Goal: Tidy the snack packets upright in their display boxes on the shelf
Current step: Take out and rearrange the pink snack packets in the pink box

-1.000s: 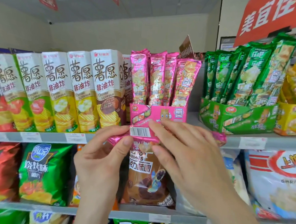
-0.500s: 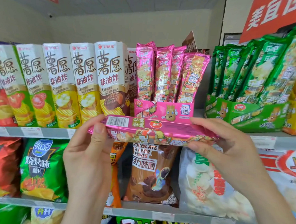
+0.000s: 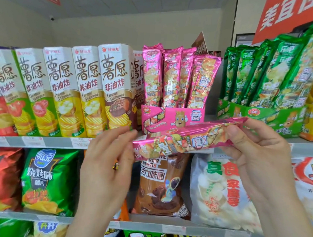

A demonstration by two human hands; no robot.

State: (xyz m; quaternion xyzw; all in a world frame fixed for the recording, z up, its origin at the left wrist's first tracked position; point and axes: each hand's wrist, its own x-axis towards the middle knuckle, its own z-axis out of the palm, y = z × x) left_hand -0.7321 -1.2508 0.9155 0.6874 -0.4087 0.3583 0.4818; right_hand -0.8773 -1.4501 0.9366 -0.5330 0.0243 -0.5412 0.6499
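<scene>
Pink snack packet (image 3: 183, 138) held sideways before its display box (image 3: 170, 118).
Right hand (image 3: 259, 152) pinches it, left hand (image 3: 108, 166) straight-fingered; tip upright, then slot in.

Tall white cardboard cartons (image 3: 113, 87): I read 薯愿 and 非油炸.
Pink cardboard display box (image 3: 170, 117): 乐吧 logo.
Green foil crisp bag (image 3: 45, 179): 烧烤味.
Brown plastic bag (image 3: 159, 187): 克力味圈.
Red hanging sign (image 3: 288, 14): I read 美宜.

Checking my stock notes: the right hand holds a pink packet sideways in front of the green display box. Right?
No. The head view shows the right hand holding the pink packet sideways in front of the pink box; the green box stands further right.
</scene>
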